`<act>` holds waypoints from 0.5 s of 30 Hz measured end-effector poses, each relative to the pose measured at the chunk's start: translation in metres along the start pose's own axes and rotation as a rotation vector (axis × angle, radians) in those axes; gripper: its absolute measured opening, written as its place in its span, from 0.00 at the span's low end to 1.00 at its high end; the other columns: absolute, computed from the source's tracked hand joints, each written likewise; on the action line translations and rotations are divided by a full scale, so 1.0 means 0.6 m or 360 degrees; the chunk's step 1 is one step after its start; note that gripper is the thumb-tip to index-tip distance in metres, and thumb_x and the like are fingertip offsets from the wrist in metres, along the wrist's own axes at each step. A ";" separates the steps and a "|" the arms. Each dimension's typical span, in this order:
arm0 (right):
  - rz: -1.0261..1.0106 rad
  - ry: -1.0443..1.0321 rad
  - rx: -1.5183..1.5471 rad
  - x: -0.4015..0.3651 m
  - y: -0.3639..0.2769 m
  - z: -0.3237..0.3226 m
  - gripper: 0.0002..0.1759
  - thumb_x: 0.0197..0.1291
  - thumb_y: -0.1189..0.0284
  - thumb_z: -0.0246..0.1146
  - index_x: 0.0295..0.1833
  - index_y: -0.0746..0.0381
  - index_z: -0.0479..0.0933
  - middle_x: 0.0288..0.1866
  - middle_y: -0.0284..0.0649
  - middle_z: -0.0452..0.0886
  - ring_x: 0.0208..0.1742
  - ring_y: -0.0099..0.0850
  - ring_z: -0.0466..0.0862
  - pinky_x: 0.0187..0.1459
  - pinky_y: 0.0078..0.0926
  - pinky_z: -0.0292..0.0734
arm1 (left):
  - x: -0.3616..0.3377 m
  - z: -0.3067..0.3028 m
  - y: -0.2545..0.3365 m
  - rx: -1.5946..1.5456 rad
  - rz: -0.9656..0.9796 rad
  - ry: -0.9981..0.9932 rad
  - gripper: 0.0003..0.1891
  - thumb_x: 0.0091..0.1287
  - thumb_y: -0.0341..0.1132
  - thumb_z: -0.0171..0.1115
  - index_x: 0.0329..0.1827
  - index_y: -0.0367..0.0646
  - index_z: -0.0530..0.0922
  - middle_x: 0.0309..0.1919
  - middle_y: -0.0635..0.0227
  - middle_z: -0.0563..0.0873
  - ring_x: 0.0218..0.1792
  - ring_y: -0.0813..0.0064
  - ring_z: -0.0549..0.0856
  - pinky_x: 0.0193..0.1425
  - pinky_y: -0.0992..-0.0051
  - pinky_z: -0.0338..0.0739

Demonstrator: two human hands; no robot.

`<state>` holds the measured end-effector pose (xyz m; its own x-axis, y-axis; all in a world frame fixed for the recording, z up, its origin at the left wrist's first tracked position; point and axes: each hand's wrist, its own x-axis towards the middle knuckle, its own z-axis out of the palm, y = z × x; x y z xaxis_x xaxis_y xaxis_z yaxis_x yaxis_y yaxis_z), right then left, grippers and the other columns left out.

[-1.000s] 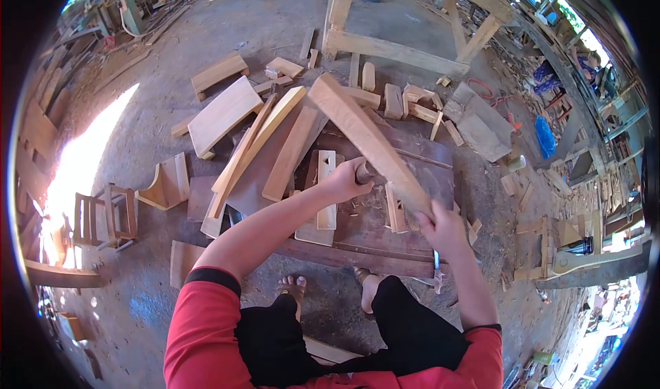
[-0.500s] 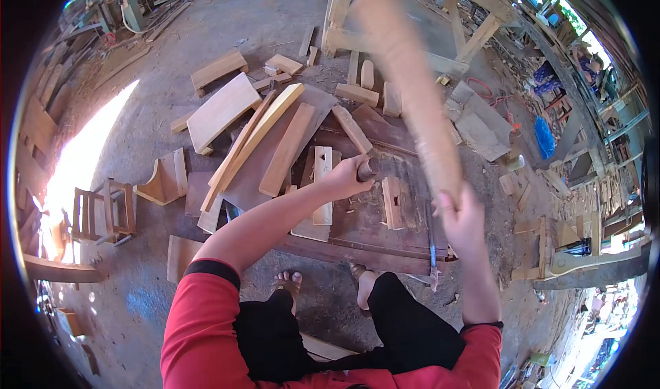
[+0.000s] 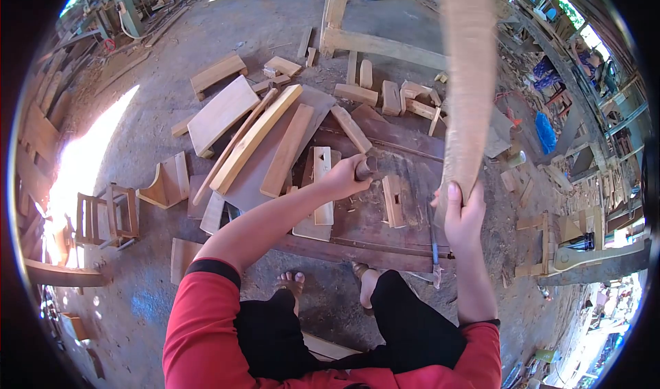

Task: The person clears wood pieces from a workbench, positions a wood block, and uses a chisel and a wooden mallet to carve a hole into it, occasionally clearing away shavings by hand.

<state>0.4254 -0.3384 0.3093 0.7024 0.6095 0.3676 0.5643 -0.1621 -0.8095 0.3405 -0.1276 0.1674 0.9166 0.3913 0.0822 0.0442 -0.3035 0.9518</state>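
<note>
My left hand [image 3: 345, 178] is closed around the round, dark wooden handle of a chisel [image 3: 366, 169], seen from its top end; the blade is hidden. In my right hand [image 3: 465, 213] is a long wooden mallet [image 3: 470, 79], raised upright and blurred along its edges. Right of the chisel lies a small wood block with a slot [image 3: 393, 202] on the low, worn work board [image 3: 375, 241]. Left of the chisel, partly behind my wrist, a pale wood piece with a square hole [image 3: 322, 207] lies on the same board.
Several planks [image 3: 258, 138] are piled on the left of the board. Small wood offcuts [image 3: 390, 99] lie beyond it. A wooden frame [image 3: 385, 48] stands ahead. A thin blue-handled tool [image 3: 434, 253] lies at the board's right edge. My feet [image 3: 291, 284] are close to the near edge.
The mallet has swung to the right and more upright in my right hand. My left hand has stayed in place on the chisel. A thin stick in the plank pile has shifted left.
</note>
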 end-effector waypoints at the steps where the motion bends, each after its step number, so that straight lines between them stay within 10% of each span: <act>1: -0.0003 0.0068 0.0211 -0.005 0.014 0.011 0.13 0.64 0.70 0.54 0.43 0.70 0.65 0.27 0.45 0.80 0.26 0.31 0.83 0.29 0.28 0.77 | -0.002 0.001 0.002 -0.0007 0.0000 -0.0002 0.17 0.54 0.34 0.66 0.43 0.37 0.72 0.33 0.61 0.80 0.36 0.72 0.77 0.45 0.72 0.72; 4: -0.0274 -0.0484 -0.1061 -0.026 0.051 0.026 0.13 0.63 0.67 0.56 0.41 0.67 0.65 0.23 0.46 0.80 0.24 0.35 0.84 0.26 0.30 0.77 | -0.002 -0.001 0.004 0.0022 0.0041 -0.0056 0.17 0.54 0.35 0.66 0.43 0.37 0.72 0.32 0.61 0.80 0.36 0.72 0.77 0.45 0.72 0.72; 7: -0.0352 -0.0629 -0.1335 -0.008 0.023 0.001 0.13 0.63 0.66 0.56 0.40 0.65 0.66 0.22 0.46 0.80 0.24 0.36 0.84 0.25 0.30 0.77 | -0.001 0.003 0.002 0.0015 0.0073 -0.0072 0.17 0.54 0.35 0.66 0.43 0.37 0.72 0.32 0.60 0.80 0.35 0.69 0.77 0.44 0.71 0.72; 11: -0.0106 -0.0007 -0.0024 0.003 -0.025 -0.005 0.13 0.64 0.66 0.56 0.40 0.66 0.66 0.22 0.44 0.80 0.24 0.33 0.84 0.25 0.30 0.77 | -0.008 0.001 0.009 0.0110 -0.0011 -0.0114 0.17 0.54 0.35 0.65 0.42 0.38 0.71 0.31 0.58 0.79 0.33 0.66 0.77 0.42 0.69 0.72; 14: -0.0088 -0.0094 0.0032 -0.012 -0.003 0.007 0.14 0.64 0.64 0.55 0.41 0.66 0.66 0.22 0.47 0.80 0.24 0.39 0.83 0.26 0.34 0.77 | -0.004 -0.001 0.010 0.0057 0.0045 -0.0095 0.17 0.53 0.35 0.66 0.42 0.38 0.71 0.31 0.58 0.79 0.32 0.65 0.77 0.41 0.68 0.72; 15: -0.0196 -0.0416 -0.0948 -0.020 0.008 -0.001 0.17 0.63 0.61 0.56 0.42 0.65 0.66 0.21 0.50 0.78 0.24 0.46 0.82 0.26 0.41 0.76 | -0.008 0.001 0.008 0.0053 0.0051 -0.0091 0.17 0.53 0.35 0.66 0.43 0.38 0.71 0.31 0.58 0.80 0.32 0.65 0.77 0.41 0.68 0.73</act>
<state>0.4202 -0.3469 0.3014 0.5313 0.8072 0.2570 0.8299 -0.4350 -0.3494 0.3367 -0.1316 0.1714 0.9389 0.3309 0.0946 0.0267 -0.3442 0.9385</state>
